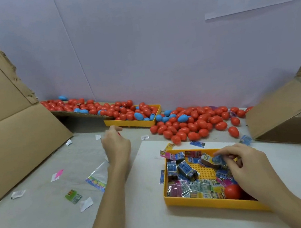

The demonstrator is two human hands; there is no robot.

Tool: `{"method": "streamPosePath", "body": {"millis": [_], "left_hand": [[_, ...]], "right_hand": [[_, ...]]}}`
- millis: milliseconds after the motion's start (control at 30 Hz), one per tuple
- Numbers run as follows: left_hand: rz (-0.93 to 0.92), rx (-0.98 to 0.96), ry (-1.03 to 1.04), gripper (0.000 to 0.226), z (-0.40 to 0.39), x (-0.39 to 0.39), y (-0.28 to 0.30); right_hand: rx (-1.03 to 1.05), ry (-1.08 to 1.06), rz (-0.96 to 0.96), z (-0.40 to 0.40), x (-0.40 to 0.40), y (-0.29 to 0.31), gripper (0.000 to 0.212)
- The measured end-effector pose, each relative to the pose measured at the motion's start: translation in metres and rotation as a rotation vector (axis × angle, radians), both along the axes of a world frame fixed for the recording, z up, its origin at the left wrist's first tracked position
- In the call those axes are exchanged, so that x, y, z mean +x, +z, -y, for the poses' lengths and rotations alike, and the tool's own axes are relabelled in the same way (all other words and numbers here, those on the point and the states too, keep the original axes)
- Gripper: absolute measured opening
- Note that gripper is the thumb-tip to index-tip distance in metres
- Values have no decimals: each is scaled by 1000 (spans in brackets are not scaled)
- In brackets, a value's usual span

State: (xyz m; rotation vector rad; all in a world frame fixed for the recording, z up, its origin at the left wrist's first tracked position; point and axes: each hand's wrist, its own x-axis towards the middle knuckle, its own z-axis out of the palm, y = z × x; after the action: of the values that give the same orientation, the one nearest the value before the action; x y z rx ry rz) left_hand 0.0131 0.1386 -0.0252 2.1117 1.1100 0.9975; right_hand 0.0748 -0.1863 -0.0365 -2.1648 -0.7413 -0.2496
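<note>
Pale wall panels (136, 48) back a grey counter (45, 225) flanked by open cardboard boxes (11, 123).

Head view: the right grip (249, 163) hovers over the near yellow tray (197, 202), thumb and fingers pinching a small blue packet (217, 159) lifted just above the other wrapped packets lying in the tray. A red egg (233, 191) rests in the tray's near right corner. The left grip (116, 145) reaches towards the far yellow tray (133, 123). Its fingers are curled, with a sliver of red at their tips; whether it holds anything cannot be told. A loose pile of red and blue eggs (195, 125) lies along the wall.

The packet is judged very light, its glossy film slippery and easily crumpled. A gentle fingertip pinch across its two flat faces, near the middle rather than at a sealed edge, should hold it without creasing the wrapper.
</note>
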Motion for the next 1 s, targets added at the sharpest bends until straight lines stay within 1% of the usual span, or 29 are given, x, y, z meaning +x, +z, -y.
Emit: {"method": "streamPosePath", "body": {"millis": [67, 133, 167, 200, 233, 333, 367, 433, 500, 567, 667, 800, 900, 1000], "left_hand": [[-112, 41, 98, 43, -16, -7, -9], [-259, 95, 134, 55, -21, -11, -17], [-300, 124, 126, 59, -21, -11, -21], [-294, 151, 93, 58, -17, -10, -22], [-250, 182, 40, 52, -12, -6, -22], [-71, 321, -201, 26, 15, 4, -14], [-17, 357, -321, 22, 28, 6, -9], [64, 354, -628, 17, 54, 8, -1], [63, 336, -908, 14, 79, 9, 3], [13, 359, -1056, 15, 97, 12, 0], [-42, 451, -1127, 18, 106, 15, -6], [-126, 532, -1179, 25, 110, 17, -15], [-170, 603, -1157, 24, 116, 19, -19], [-185, 669, -1128, 21, 118, 19, -18]], "right_hand": [[-6, 9, -13, -1, -1, 0, 29], [-12, 11, -25, -1, -1, -1, 30], [-9, 10, -30, -1, -2, -1, 31], [1, 9, -34, -1, -2, -1, 31], [16, 5, -36, 0, -2, 0, 31], [97, -24, -47, 3, 0, 3, 28], [122, -43, -55, 5, 1, 4, 27], [164, -79, -73, 7, 5, 5, 25], [196, -108, -87, 10, 9, 5, 24], [199, -114, -102, 12, 11, 6, 21], [171, -111, -94, 13, 14, 7, 19], [85, -98, -22, 17, 17, 8, 28], [1, -82, 41, 19, 19, 5, 38], [-4, -86, 81, 17, 19, 4, 44]]}}
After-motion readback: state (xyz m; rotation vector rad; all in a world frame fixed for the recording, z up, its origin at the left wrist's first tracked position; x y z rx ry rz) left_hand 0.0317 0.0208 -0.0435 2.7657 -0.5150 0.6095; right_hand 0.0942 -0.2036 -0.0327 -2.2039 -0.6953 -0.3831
